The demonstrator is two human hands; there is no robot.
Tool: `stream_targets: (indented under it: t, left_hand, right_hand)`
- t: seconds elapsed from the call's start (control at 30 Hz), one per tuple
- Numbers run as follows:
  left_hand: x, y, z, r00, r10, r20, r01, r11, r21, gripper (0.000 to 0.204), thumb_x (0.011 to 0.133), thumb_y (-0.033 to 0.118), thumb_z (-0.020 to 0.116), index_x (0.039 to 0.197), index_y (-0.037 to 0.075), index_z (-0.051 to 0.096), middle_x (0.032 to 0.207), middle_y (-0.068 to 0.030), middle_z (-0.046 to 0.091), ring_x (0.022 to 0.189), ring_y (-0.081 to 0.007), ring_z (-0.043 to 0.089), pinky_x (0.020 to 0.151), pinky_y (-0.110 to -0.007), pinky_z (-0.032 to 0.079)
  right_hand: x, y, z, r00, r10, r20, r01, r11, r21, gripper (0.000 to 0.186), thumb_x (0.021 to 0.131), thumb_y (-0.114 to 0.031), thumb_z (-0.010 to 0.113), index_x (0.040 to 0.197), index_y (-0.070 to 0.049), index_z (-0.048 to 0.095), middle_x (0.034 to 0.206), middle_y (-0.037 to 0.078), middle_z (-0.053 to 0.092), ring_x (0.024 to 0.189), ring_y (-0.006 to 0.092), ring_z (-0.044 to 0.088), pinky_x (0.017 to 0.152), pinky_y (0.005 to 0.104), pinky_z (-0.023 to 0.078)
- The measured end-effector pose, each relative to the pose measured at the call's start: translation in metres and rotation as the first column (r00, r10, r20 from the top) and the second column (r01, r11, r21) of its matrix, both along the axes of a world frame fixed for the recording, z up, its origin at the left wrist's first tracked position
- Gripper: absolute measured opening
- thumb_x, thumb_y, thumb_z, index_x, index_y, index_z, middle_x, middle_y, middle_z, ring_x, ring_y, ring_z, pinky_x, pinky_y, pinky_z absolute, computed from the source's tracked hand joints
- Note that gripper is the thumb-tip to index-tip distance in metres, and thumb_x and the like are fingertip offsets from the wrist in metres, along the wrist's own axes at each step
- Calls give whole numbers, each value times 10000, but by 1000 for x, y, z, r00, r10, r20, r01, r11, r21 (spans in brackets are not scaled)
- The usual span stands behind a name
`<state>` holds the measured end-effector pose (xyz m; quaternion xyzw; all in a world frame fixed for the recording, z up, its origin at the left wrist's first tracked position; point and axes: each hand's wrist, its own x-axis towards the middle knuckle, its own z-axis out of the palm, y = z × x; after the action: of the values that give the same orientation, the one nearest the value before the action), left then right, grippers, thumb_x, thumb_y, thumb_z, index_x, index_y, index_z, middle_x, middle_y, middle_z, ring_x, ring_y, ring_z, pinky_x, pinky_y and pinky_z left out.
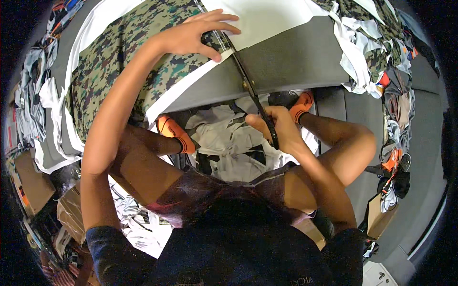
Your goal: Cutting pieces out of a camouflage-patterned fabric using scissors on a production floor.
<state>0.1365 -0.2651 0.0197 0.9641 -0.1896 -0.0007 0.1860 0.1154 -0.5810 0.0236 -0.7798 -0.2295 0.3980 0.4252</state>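
Note:
A camouflage-patterned fabric (114, 52) with a white border lies over a grey padded surface. My left hand (195, 38) rests on it near the cut edge, its fingers spread and pressing down. Black scissors (248, 86) are gripped by my right hand (282, 129), whose fingers close around the handles. The long blades point away from me and reach the fabric edge beside my left fingertips. A narrow strip with printed markings (220, 40) runs along that edge, partly under my left hand. White fabric (267, 19) spreads to the right of the blades.
Pale fabric scraps (226, 138) are heaped on the floor between my legs, near my feet in orange socks (174, 133). More offcuts (355, 47) hang at the right, and a pile of cloth (33, 90) lies far left. Cardboard boxes (33, 183) stand at lower left.

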Motion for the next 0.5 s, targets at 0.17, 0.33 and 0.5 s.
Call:
stream_targets:
  t: [0.17, 0.33, 0.5]
  left_hand:
    - [1, 1, 0, 1000, -12, -5, 12, 1000, -10, 695, 695, 380, 761, 1322, 193, 525, 1495, -9, 342, 1417, -299, 221, 1153, -478, 205]
    - [2, 3, -2, 1000, -29, 2, 29, 1000, -13, 695, 698, 383, 758, 1323, 191, 522, 1496, -9, 341, 1416, -300, 224, 1149, -473, 209]
    - [1, 1, -1, 1000, -25, 3, 25, 1000, -15, 690, 700, 381, 757, 1322, 190, 524, 1496, -11, 342, 1416, -300, 223, 1147, -472, 214]
  right_hand:
    - [2, -2, -3, 1000, 14, -20, -15, 1000, -17, 510, 818, -484, 688, 555, -109, 465, 519, -63, 368, 490, 61, 314, 457, 234, 243]
    - [2, -3, -3, 999, 32, 13, -32, 999, 0, 517, 819, -487, 684, 552, -106, 458, 515, -62, 359, 485, 65, 312, 454, 238, 244]
    - [0, -4, -2, 999, 29, 33, -29, 1000, 5, 517, 823, -483, 681, 550, -105, 457, 512, -61, 354, 484, 65, 311, 451, 238, 241]
